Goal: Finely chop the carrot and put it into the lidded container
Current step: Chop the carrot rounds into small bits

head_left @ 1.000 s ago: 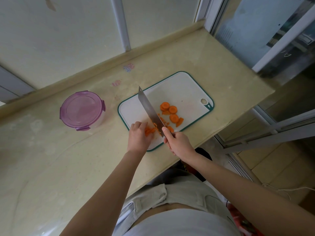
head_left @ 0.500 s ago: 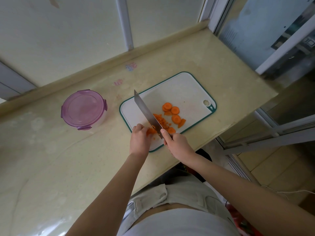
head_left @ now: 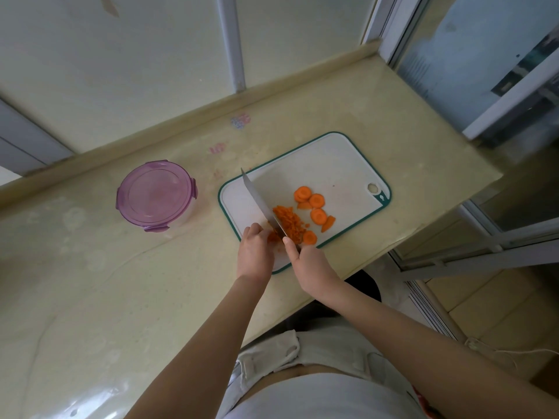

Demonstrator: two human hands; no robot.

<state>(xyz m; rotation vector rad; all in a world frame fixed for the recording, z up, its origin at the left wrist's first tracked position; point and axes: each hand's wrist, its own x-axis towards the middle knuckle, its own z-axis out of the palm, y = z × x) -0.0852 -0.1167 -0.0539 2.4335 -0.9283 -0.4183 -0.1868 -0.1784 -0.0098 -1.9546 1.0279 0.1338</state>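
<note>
My right hand (head_left: pixel 308 258) is wrapped tight round the handle of the one steel kitchen knife (head_left: pixel 260 204), forefinger laid along the top, its blade slanting across the white plastic cutting board with the teal rim (head_left: pixel 332 164). My left hand (head_left: pixel 255 252) has its fingers curled under, the tips pinning an uncut bit of orange carrot (head_left: pixel 273 236) against the blade's left face. On the blade's right lies one heap of finely chopped carrot (head_left: pixel 289 220), and beyond it four whole carrot rounds (head_left: pixel 316 201) and two cut pieces (one wedged between the rounds). One round clear container with a purple clip-on lid (head_left: pixel 155 196) sits closed on the beige stone counter (head_left: pixel 121 282), well left of the board.
</note>
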